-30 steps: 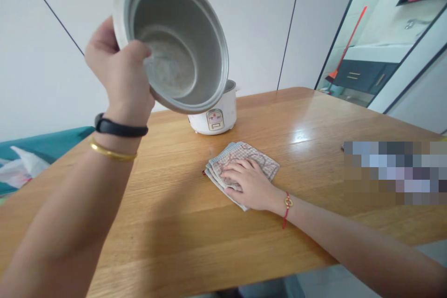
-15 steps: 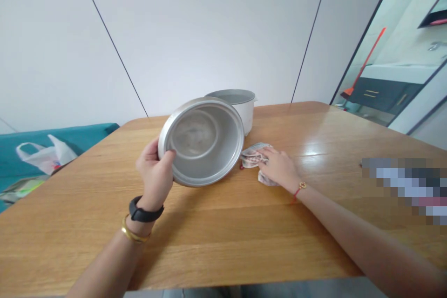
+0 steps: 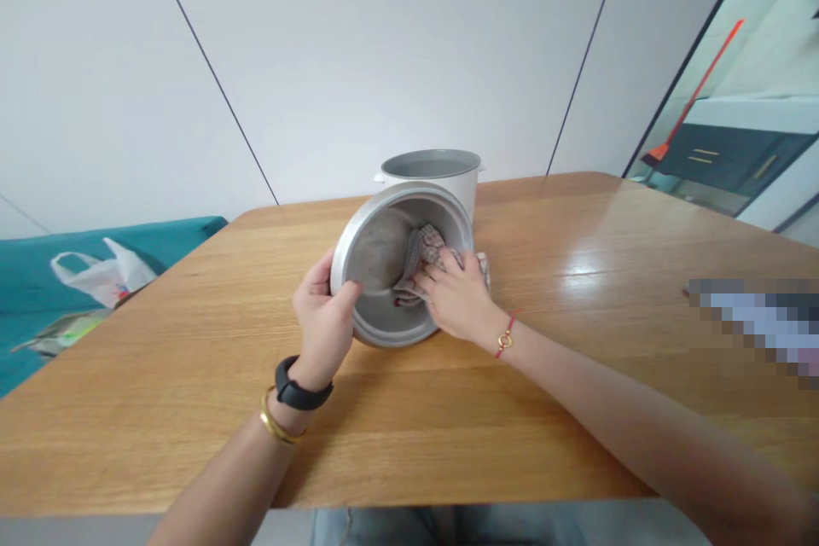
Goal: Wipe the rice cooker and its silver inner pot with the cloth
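Since half a second ago, we are bringing the metal pot (image 3: 377, 256) nearer to the middle of the counter (image 3: 576, 375). The checked cloth (image 3: 427, 249), which was lying flat on the wood under our right hand (image 3: 455, 300), is now sitting inside the pot. Our left hand (image 3: 323, 316) is closing around the pot's left rim, thumb hooking inside. Our right hand is bunching the cloth and pressing it against the inner wall on the right. The pot is tipping on its side with its mouth facing us, just in front of the white cooker body (image 3: 448, 179), and its lower edge is meeting the counter. It is showing dull grey metal, a wide flat rim, a stepped wall and a cloudy, smudged bottom. The counter is glossy honey-coloured wood, catching a bright glare towards the right. Pale wall panels with thin dark seams are rising behind it. A teal sofa (image 3: 185, 232) is showing at the left with a white plastic bag (image 3: 102, 277) on it, and an orange broom (image 3: 694, 98) is leaning in the doorway at the right.
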### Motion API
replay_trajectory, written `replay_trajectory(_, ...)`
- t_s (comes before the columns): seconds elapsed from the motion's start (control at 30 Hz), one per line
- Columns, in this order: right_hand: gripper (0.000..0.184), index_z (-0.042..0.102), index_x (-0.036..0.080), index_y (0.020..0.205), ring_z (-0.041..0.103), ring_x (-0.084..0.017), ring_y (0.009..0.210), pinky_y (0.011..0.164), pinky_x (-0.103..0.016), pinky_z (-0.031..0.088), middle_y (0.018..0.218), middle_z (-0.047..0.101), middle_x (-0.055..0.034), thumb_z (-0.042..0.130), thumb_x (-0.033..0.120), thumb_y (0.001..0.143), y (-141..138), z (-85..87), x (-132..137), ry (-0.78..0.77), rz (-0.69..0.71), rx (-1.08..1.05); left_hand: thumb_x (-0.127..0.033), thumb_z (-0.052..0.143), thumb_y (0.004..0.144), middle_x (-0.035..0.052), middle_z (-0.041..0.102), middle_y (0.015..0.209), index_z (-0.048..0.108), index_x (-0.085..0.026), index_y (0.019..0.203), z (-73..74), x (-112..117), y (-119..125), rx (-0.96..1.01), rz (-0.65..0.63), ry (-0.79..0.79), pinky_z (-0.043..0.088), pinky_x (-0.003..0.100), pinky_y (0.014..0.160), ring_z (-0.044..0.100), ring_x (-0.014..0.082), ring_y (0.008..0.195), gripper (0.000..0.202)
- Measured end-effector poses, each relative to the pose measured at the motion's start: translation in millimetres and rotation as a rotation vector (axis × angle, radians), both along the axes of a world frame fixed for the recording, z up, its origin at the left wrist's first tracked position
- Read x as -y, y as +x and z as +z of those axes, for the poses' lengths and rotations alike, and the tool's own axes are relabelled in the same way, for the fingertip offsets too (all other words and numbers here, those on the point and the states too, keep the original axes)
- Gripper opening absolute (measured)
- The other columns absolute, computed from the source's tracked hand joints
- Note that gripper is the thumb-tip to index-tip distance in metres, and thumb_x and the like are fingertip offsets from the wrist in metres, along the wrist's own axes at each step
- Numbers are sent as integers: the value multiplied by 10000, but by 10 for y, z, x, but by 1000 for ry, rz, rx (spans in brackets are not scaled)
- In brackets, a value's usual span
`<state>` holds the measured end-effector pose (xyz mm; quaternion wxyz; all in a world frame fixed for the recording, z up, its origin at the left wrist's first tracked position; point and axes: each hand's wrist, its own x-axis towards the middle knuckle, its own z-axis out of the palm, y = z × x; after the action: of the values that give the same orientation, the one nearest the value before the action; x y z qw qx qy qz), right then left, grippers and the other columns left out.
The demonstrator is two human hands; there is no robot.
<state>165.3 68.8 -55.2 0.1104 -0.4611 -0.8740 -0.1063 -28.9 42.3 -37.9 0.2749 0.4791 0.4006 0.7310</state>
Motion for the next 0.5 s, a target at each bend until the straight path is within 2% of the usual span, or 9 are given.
replay_trajectory(0.1,410,694,233,1233,420,-382,1316,1029,-593,274,1250,703,-119,396,410,1013,-108,-1,61,-192,52,-32,-121,737,644,17,775,1002,775,-228,1022,35,55,44,8,-44,-19,562,328,857,704,249,977,396)
replay_trajectory(0.17,456,683,267,1225,465,-355,1300,1004,-545,340,1302,680,-94,370,525,1017,-165,38,154,-333,151,-107,-123,745,630,14,775,965,780,-229,985,74,74,67,26,-54,-27,564,324,834,706,245,944,372)
replay_trajectory(0.23,540,633,283,1294,483,-344,1301,984,-496,389,1365,644,-87,464,659,945,-184,86,240,-416,249,-179,-121,746,616,10,770,922,782,-224,956,118,87,75,47,-47,-24,557,303,795,699,221,877,357)
replay_trajectory(0.3,685,590,270,1357,483,-363,1305,1003,-500,389,1367,645,-95,599,716,837,-146,114,297,-402,308,-177,-120,726,605,5,758,873,782,-213,939,154,98,68,64,-45,-37,538,272,728,673,187,785,351)
replay_trajectory(0.37,748,595,246,1369,460,-406,1319,1055,-555,333,1322,674,-111,676,695,776,-53,110,321,-327,291,-97,-117,704,589,-1,747,838,779,-202,927,178,98,51,77,-57,-60,509,245,667,640,161,720,356)
replay_trajectory(0.43,680,633,227,1342,436,-443,1330,1107,-620,222,1269,698,-130,702,598,776,74,92,316,-244,231,11,-113,699,575,-3,741,831,774,-194,926,199,69,29,88,-82,-87,488,228,643,622,147,702,368)
replay_trajectory(0.5,603,662,208,1317,424,-459,1334,1137,-649,94,1232,710,-146,718,435,761,201,88,292,-156,186,100,-112,706,561,0,737,830,764,-185,927,235,-9,4,108,-119,-117,476,221,640,613,142,701,378)
